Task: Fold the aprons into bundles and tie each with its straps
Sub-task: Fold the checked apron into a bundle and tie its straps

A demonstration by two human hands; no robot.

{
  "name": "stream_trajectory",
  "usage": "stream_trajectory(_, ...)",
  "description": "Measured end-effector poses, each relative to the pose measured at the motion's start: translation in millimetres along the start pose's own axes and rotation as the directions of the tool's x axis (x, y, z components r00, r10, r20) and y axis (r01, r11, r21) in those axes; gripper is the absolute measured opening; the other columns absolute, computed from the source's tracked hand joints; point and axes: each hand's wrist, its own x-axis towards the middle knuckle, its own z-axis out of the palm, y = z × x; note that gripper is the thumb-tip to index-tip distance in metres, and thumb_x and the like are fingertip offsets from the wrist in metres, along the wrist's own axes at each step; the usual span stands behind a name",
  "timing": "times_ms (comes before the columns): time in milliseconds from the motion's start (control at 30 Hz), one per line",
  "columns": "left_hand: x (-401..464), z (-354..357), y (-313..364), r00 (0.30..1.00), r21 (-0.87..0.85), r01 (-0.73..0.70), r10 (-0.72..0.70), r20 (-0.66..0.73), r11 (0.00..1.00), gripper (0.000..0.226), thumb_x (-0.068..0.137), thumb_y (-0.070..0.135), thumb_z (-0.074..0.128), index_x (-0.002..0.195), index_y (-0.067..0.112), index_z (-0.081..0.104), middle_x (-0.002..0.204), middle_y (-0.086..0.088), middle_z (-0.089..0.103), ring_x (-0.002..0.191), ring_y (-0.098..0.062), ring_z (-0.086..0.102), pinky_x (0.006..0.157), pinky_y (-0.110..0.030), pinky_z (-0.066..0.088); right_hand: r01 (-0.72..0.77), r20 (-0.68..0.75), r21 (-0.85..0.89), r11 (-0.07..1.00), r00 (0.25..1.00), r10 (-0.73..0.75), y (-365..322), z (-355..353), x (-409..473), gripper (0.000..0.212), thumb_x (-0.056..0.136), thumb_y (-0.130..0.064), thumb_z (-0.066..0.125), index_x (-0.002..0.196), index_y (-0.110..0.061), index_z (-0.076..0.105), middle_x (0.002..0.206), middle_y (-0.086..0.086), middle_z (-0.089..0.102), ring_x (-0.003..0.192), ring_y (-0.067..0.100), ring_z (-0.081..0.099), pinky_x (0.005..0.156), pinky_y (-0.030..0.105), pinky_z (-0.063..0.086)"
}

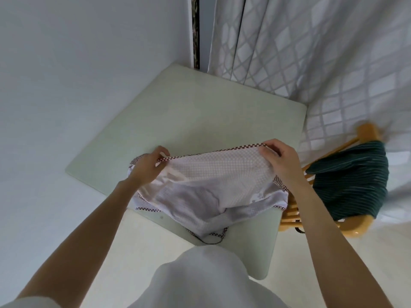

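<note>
The left hand [148, 167] is clamped on the red-checked trim of the pale, finely checked fabric apron [213, 185], thumb on top, fingers curled under the edge. The right hand [280, 157] is pinched on the same trimmed edge at its far right corner. The two hands are held well apart, and the edge is stretched taut between them, raised above the pale green square counter [200, 112].

The apron is seen from its lighter underside: small white-and-pink checks, a band of dark red and white checks along the borders. The cloth sags from the held edge in loose folds, with its lower part resting on the near side of the counter and spilling over the counter's front edge. A thin dark strap [213, 240] loops below that edge.

To the right, just beside the counter, a yellow wooden chair [293, 215] is seen, with a dark green striped cloth [351, 181] draped over it. Behind, a white curtain with a grey lattice pattern [311, 52] hangs; a plain white wall [89, 63] is at left. A white garment [200, 281] on the person fills the bottom.
</note>
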Motion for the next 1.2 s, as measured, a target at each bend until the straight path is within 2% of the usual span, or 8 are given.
stream_trajectory(133,-23,-30,5,0.987,-0.121,0.068,-0.085,-0.138,0.99,0.016,0.093,0.019,0.056,0.089,0.033,0.049,0.076,0.007,0.066,0.058,-0.002,0.061,0.059,-0.014,0.044,0.073,0.072,-0.082,0.994,0.995,-0.067,1,-15,7,0.003,0.087,-0.021,0.064,0.088,-0.023,0.067,0.082,-0.014,0.066,0.074,-0.006,0.058,0.069,0.008,0.043)
stream_trajectory(233,-27,-46,7,0.965,-0.03,0.102,-0.106,-0.238,0.994,0.003,0.091,0.022,0.058,0.094,0.023,0.059,0.074,-0.002,0.067,0.065,-0.016,0.061,0.061,-0.028,0.046,0.148,0.097,-0.131,0.98,0.986,-0.136,-6,-21,21,0.005,0.084,-0.021,0.069,0.088,-0.02,0.067,0.083,-0.012,0.067,0.076,0.0,0.06,0.072,0.013,0.045)
stream_trajectory(300,-22,-57,7,0.953,0.088,0.148,-0.118,-0.279,0.985,0.013,0.092,0.027,0.056,0.102,0.02,0.06,0.082,-0.007,0.069,0.075,-0.028,0.061,0.064,-0.031,0.044,0.195,0.099,-0.161,0.967,0.978,-0.181,-14,-23,37,0.007,0.082,-0.021,0.071,0.087,-0.018,0.067,0.082,-0.011,0.067,0.075,0.001,0.06,0.071,0.009,0.043)
stream_trajectory(467,13,-99,12,0.934,0.284,0.149,-0.041,-0.355,0.947,0.017,0.09,0.036,0.057,0.1,0.024,0.065,0.096,0.0,0.069,0.088,-0.026,0.062,0.07,-0.031,0.043,0.273,0.073,-0.254,0.928,0.962,-0.263,-39,-13,92,0.006,0.082,-0.016,0.07,0.085,-0.012,0.068,0.082,0.001,0.069,0.075,0.014,0.06,0.071,0.025,0.044)
stream_trajectory(600,58,-124,15,0.926,0.335,0.138,-0.002,-0.377,0.932,0.014,0.09,0.034,0.056,0.098,0.028,0.066,0.098,0.007,0.068,0.09,-0.02,0.063,0.071,-0.03,0.044,0.289,0.023,-0.368,0.884,0.953,-0.302,-50,-14,147,0.008,0.079,-0.017,0.072,0.085,-0.011,0.069,0.091,0.006,0.065,0.085,0.018,0.054,0.072,0.02,0.035)
stream_trajectory(733,117,-141,8,0.913,0.385,0.1,0.07,-0.403,0.917,0.008,0.087,0.028,0.061,0.091,0.029,0.068,0.089,0.01,0.068,0.086,-0.012,0.061,0.065,-0.025,0.04,0.178,-0.118,-0.473,0.863,0.958,-0.262,-58,-8,201,0.012,0.08,-0.022,0.071,0.086,-0.013,0.07,0.083,0.006,0.054,0.081,0.021,0.051,0.066,0.025,0.028)
stream_trajectory(967,252,-144,-18,0.945,0.535,0.076,0.111,-0.309,0.841,0.013,0.088,0.027,0.061,0.096,0.024,0.071,0.097,-0.001,0.062,0.094,-0.021,0.055,0.069,-0.03,0.043,-0.065,-0.325,-0.46,0.886,0.941,-0.1,-47,21,295,0.014,0.087,-0.024,0.06,0.092,-0.013,0.067,0.094,0.008,0.069,0.089,0.028,0.062,0.068,0.026,0.039)
stream_trajectory(1200,333,-89,-38,0.966,0.425,0.145,-0.035,-0.256,0.893,0.027,0.088,0.02,0.057,0.115,0.023,0.057,0.102,0.0,0.064,0.088,-0.028,0.063,0.076,-0.035,0.047,-0.237,-0.266,-0.243,0.941,0.949,0.17,10,70,342,0.017,0.082,-0.024,0.057,0.098,-0.019,0.062,0.091,0.002,0.07,0.091,0.023,0.064,0.083,0.043,0.051)
